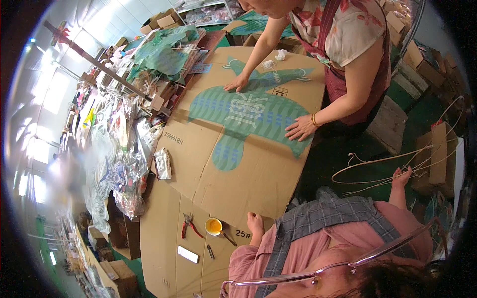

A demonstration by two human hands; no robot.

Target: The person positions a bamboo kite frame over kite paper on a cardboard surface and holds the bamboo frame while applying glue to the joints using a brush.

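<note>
Thin, pale, bent strips [388,158] nr R hand [401,177], can't tell grip; L hand [256,223] fisted.

Pliers [188,219] beside bowl [214,234] on cardboard [233,193]

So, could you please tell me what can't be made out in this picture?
All in the head view:
Left hand: its curled fingers hide whether it holds anything.
Right hand: too small to tell whether it grips the thin strips.
Green patterned sheet: parts lie hidden under the co-worker's hands.
Co-worker's head: mostly cut off by the top edge.
Pale patch at left: too blurred to identify.
</note>
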